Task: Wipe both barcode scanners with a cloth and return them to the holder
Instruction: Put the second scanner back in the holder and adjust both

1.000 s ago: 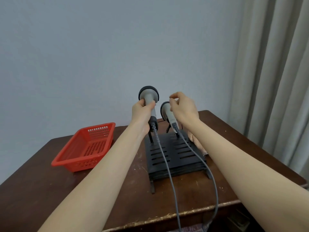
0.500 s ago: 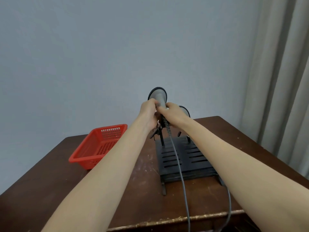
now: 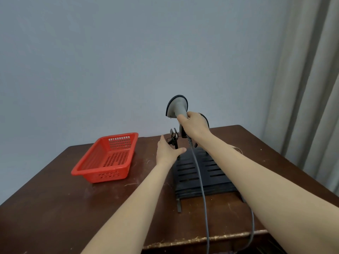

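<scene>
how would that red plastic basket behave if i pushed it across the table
The red perforated plastic basket looks empty and thin-walled, so it is probably light and slides easily. Its wide flat base suggests it is unlikely to tip.

One head-worn wide-angle view, facing forward and down across the table [image 3: 55, 208] toward the wall [image 3: 128, 52]; left hand [image 3: 167, 153] and right hand [image 3: 195, 126] at arm's length.

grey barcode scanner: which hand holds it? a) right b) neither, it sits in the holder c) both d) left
a: the right hand is curled round the handle of the grey barcode scanner, raised above the holder, while the left hand is open beside the holder's post.
</scene>
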{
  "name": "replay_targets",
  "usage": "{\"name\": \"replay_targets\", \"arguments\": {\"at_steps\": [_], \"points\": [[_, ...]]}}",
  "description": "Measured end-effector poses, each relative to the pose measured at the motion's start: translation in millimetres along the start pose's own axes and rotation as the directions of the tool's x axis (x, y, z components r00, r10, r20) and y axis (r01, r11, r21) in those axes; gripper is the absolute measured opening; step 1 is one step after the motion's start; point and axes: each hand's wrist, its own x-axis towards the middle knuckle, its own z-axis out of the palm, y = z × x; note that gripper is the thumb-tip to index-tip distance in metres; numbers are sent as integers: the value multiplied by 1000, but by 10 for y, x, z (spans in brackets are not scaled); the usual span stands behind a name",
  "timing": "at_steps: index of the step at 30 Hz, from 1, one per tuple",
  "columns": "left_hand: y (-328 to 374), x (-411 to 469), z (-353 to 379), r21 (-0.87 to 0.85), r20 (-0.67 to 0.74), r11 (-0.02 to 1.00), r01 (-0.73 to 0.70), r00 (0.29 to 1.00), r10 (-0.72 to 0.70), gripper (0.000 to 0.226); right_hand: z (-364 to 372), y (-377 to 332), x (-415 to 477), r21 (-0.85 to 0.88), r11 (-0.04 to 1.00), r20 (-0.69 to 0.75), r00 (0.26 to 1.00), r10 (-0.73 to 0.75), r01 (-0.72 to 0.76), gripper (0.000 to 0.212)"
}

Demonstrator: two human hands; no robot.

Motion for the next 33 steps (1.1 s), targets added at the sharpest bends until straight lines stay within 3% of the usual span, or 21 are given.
{"name": "replay_targets", "arguments": {"at_steps": [5,8,14,33], "points": [[-92,97,121,25,-62,999,20,998,-19,91,78,27,3,15,1000,35,999,3,-4,28],[-115,113,144,1,-111,1000,0,994,0,72,110,51,-4,-28,1000,29,1000,4,-3,28],[-108,112,165,114,-139,992,-55,988,71,27,145,101,25,5,1000,30,1000,-3,3,29],[-50,115,186,181,-49,978,-105,992,115,23,239,268,107,40,999,27,1000,3,-4,33]]}}
